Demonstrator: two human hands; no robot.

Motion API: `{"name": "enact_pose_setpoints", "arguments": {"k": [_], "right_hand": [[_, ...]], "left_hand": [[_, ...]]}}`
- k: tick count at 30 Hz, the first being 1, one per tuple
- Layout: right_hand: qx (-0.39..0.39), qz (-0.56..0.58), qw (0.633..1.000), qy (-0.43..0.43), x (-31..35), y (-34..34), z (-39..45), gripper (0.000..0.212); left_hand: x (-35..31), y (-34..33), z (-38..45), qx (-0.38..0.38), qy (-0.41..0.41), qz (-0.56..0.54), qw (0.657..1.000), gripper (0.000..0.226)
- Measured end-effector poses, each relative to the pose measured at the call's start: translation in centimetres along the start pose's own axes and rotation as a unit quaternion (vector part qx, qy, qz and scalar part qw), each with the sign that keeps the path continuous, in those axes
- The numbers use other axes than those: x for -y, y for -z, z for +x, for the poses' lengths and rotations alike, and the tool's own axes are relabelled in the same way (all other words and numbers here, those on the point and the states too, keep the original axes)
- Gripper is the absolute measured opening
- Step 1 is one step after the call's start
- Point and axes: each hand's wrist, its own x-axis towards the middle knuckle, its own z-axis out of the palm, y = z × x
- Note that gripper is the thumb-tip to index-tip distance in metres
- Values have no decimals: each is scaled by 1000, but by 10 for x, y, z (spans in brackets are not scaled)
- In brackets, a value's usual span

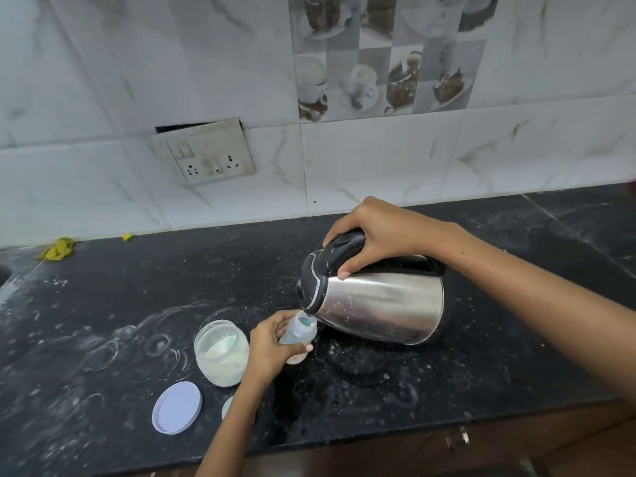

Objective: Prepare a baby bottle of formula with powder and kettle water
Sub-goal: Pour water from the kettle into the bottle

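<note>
Above the desk (103,304): my right hand (375,235) grips tilted kettle (375,301), spout over bottle (299,328) mouth; left hand (272,346) clasps bottle.

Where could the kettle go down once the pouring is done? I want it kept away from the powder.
Bare counter lies right of the kettle, under the right hand, out to the front edge. Another wide patch runs from the yellow cloth towards the jar. It is crowded around the left hand: bottle, powder jar and lid sit close together.
</note>
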Motion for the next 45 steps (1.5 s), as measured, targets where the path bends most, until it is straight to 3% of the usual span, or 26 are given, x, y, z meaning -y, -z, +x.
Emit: {"name": "enact_pose_setpoints", "arguments": {"k": [19, 45], "right_hand": [[107, -74, 991, 13, 23, 8, 32, 35], [173, -81, 982, 6, 26, 10, 50, 36]], "left_hand": [[3, -6, 4, 32, -5, 34, 999, 58], [8, -9, -2, 32, 3, 27, 999, 58]]}}
